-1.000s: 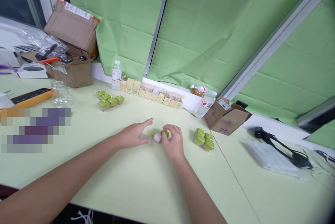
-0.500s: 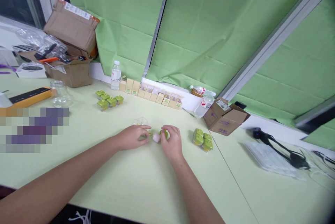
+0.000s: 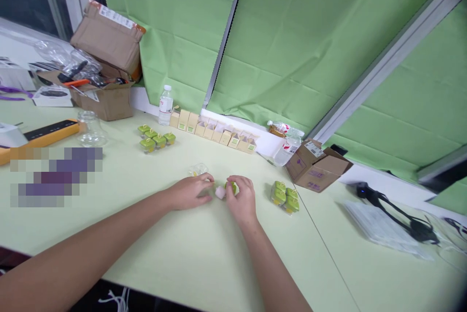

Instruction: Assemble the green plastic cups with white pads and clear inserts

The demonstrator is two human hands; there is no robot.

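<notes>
Green is peeking out from the right hand [image 3: 241, 201], which is pinching a small green thing [image 3: 232, 187] in the middle of the frame. A pale pink block [image 3: 219, 192] is sitting just beside it, between the two hands. The left hand [image 3: 191, 192] is curling toward the block, with thumb and fingers spreading apart; I cannot tell if it is gripping anything tiny. Clear plastic [image 3: 198, 170] is lying just above that hand. Four green-topped tubs [image 3: 284, 196] are standing right of centre on the desk [image 3: 189, 253], and more green tubs [image 3: 156, 140] are standing left of centre. Behind, little tan boxes [image 3: 215, 132] are making a row beside a water bottle [image 3: 165, 106].
</notes>
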